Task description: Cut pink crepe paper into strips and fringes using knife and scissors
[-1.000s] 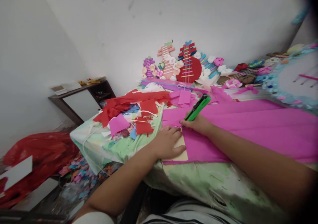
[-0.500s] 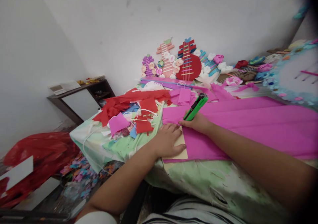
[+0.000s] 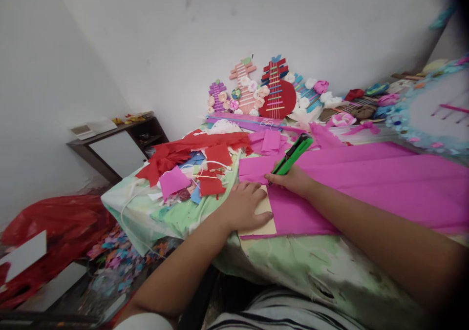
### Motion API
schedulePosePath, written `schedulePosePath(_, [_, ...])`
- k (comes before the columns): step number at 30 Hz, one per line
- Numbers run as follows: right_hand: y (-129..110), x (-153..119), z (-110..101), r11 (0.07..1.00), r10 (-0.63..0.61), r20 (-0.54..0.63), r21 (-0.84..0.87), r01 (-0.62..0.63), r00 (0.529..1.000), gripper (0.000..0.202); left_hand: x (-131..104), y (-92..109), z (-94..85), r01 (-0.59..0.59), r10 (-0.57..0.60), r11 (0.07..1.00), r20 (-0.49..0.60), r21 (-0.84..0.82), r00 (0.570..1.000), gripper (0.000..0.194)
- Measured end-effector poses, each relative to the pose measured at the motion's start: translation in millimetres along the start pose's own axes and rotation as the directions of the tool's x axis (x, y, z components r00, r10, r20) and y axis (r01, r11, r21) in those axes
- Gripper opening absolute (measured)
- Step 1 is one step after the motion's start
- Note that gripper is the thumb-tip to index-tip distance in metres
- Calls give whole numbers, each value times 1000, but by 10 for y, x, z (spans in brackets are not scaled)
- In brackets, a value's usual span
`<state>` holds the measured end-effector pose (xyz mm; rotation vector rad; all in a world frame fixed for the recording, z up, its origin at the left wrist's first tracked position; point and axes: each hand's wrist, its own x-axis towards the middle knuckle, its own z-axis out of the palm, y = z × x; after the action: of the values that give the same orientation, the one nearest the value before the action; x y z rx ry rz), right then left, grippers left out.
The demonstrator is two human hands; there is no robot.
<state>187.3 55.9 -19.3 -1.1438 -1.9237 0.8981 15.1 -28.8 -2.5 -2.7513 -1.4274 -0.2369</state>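
My left hand (image 3: 246,207) lies flat, fingers spread, on a pale yellow card (image 3: 270,222) and presses it onto the magenta paper (image 3: 366,188). In my right hand (image 3: 291,179) is a green and black utility knife (image 3: 293,155), tilted with its upper end to the right. The knife's lower end meets the paper by the card's upper right corner. The blade itself is too small to make out. The magenta paper stretches right across the table, beneath my right forearm.
Red paper strips (image 3: 205,142), cut magenta squares (image 3: 175,181) and white cord lie to the left. Flower-trimmed paper guitars (image 3: 276,95) lean on the wall behind. A round blue-trimmed piece (image 3: 436,110) stands at right. Paper scraps (image 3: 120,257) cover the floor beside a red plastic bag (image 3: 54,217).
The knife has tilted further to the right, and my right hand has shifted very slightly. My left hand stays flat on the card.
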Motion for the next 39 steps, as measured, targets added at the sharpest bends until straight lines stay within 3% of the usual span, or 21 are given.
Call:
schedulePosePath(9, [-44, -20, 8, 999, 32, 22, -40, -31, 999, 35, -9, -26, -19, -2, 2, 999, 13, -45, 1000, 42])
schedulePosePath(16, [-37, -9, 34, 987, -51, 40, -148, 57, 998, 36, -51, -77, -5, 52, -50, 997, 28, -62, 998, 50])
schedulePosePath(22, [-32, -14, -5, 997, -12, 3, -71, 12, 1000, 34, -96, -116, 8, 104, -104, 994, 13, -35, 995, 60])
schedulePosePath(29, [-31, -22, -2, 999, 18, 64, -50, -14, 998, 34, -118, -210, -33, 121, -115, 990, 84, -73, 990, 68])
schedulePosePath(33, [-34, -20, 20, 993, -7, 70, -114, 15, 998, 33, -114, -186, -58, 120, -117, 990, 44, -72, 992, 56])
schedulePosePath(36, [-45, -24, 32, 991, -30, 69, -125, 39, 997, 32, -95, -132, -51, 47, -49, 996, -27, -77, 998, 48])
schedulePosePath(39, [-62, -29, 29, 994, -27, 73, -106, 35, 997, 32, -73, -92, -24, -103, 103, 991, -4, -89, 995, 52])
